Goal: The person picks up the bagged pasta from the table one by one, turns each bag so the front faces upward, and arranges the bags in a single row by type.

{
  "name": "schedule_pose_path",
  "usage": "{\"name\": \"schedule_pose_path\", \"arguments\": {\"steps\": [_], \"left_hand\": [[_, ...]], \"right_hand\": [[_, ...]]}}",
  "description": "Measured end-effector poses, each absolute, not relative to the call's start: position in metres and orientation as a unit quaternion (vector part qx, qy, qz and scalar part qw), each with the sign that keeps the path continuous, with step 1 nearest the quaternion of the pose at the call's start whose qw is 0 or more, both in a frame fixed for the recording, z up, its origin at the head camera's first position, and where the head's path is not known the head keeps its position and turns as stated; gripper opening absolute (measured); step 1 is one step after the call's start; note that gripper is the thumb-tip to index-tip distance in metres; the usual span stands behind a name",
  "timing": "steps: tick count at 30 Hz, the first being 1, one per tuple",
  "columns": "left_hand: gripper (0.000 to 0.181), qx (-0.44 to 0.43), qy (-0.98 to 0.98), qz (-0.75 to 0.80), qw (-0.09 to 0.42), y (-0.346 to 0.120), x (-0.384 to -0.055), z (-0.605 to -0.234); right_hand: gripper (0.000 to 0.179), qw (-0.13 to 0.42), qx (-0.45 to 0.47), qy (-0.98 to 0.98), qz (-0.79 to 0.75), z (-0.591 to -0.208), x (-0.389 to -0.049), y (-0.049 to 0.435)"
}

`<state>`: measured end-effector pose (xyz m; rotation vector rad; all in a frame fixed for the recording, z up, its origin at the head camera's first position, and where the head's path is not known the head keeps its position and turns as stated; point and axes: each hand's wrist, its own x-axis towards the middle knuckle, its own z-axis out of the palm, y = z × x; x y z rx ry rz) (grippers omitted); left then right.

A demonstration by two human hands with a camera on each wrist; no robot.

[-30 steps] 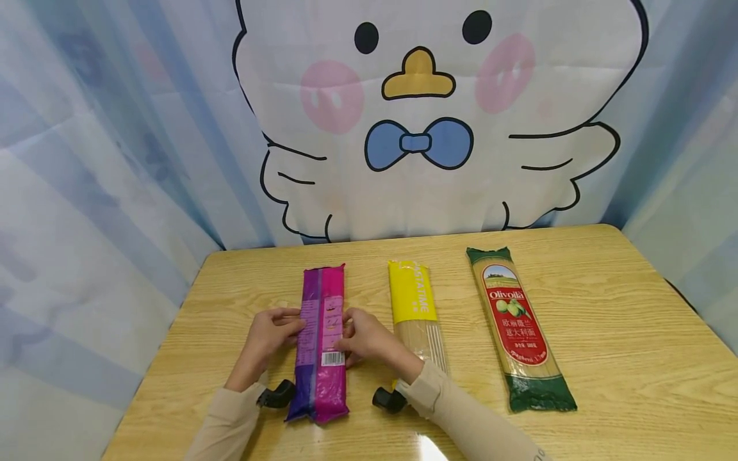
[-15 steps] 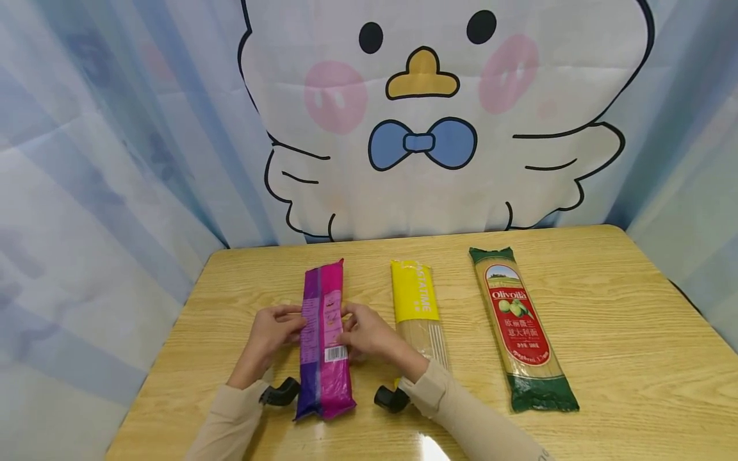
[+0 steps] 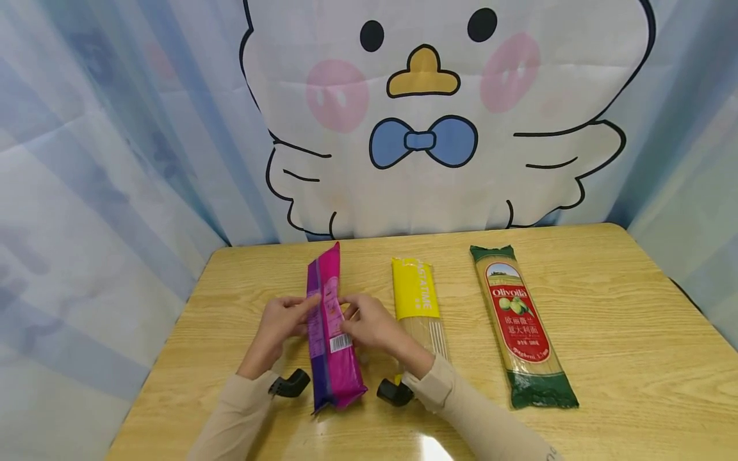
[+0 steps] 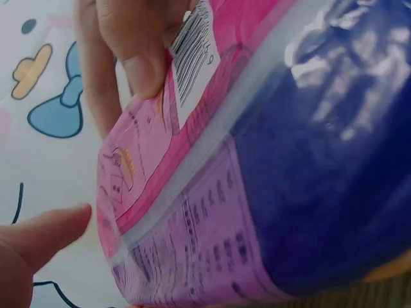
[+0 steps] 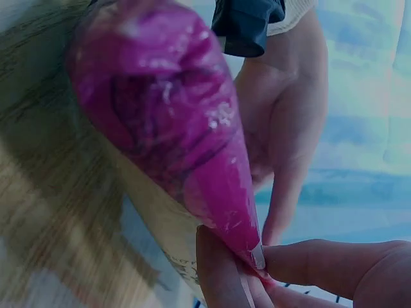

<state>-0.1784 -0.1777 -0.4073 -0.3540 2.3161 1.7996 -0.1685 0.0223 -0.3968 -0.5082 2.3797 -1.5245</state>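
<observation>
Both hands hold a long pink and purple packet (image 3: 330,333), its printed back and barcode turned up. It is tilted, its far end raised. My left hand (image 3: 282,326) holds its left edge, thumb on top and other fingers partly hidden. On the right edge, near the barcode, my right hand (image 3: 371,323) pinches the wrapper between thumb and fingers. The right wrist view shows that pinch on the packet (image 5: 173,109) closely. In the left wrist view the packet (image 4: 308,147) fills most of the frame, and the right fingers (image 4: 131,51) grip its edge.
A yellow-topped pasta packet (image 3: 416,291) lies right of the held one, partly behind my right wrist. Farther right is a green-ended Olivoilà spaghetti packet (image 3: 519,326). All are over a wooden table (image 3: 628,320), with a printed curtain (image 3: 438,198) behind its far edge.
The pink and purple packet has been tipped up and rotated slightly, its far end rising and its right side turning upward. Both hands have moved a little upward with it.
</observation>
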Motion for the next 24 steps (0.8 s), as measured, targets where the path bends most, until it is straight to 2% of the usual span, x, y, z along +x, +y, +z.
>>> {"name": "schedule_pose_path", "arguments": {"steps": [3, 7, 14, 24], "left_hand": [[0.083, -0.126, 0.782, 0.603, 0.097, -0.173, -0.180, -0.404], [0.089, -0.132, 0.781, 0.603, 0.097, -0.168, -0.181, -0.400], [0.085, -0.133, 0.777, 0.607, 0.099, -0.160, -0.182, -0.397], [0.067, -0.130, 0.771, 0.616, 0.091, -0.155, -0.181, -0.395]], "right_hand": [[0.043, 0.139, -0.178, 0.820, -0.526, -0.392, -0.168, 0.023], [0.044, 0.145, -0.185, 0.822, -0.518, -0.386, -0.165, 0.022], [0.044, 0.127, -0.215, 0.839, -0.484, -0.377, -0.160, 0.017], [0.043, 0.104, -0.225, 0.866, -0.434, -0.372, -0.154, 0.012]]}}
